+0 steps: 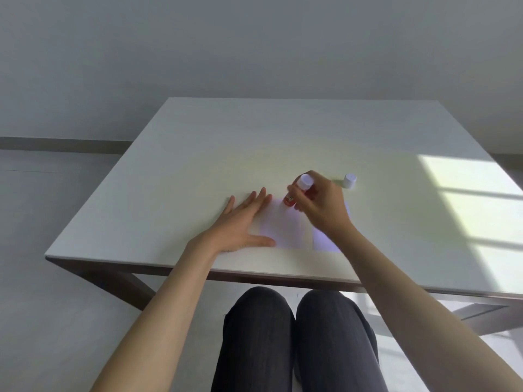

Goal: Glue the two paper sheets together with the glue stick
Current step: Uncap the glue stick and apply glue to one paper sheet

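Head view: left hand (240,220) lies flat, fingers spread wide, pressing the left sheet (283,230) on the counter (198,154). Right hand (319,205) grips the red glue stick (290,198), its tip seemingly touching that sheet. Second sheet (325,239) lies just beside; white cap (350,181) stands apart.

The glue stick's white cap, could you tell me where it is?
The white cap stands on the table, just beyond and right of the right hand.
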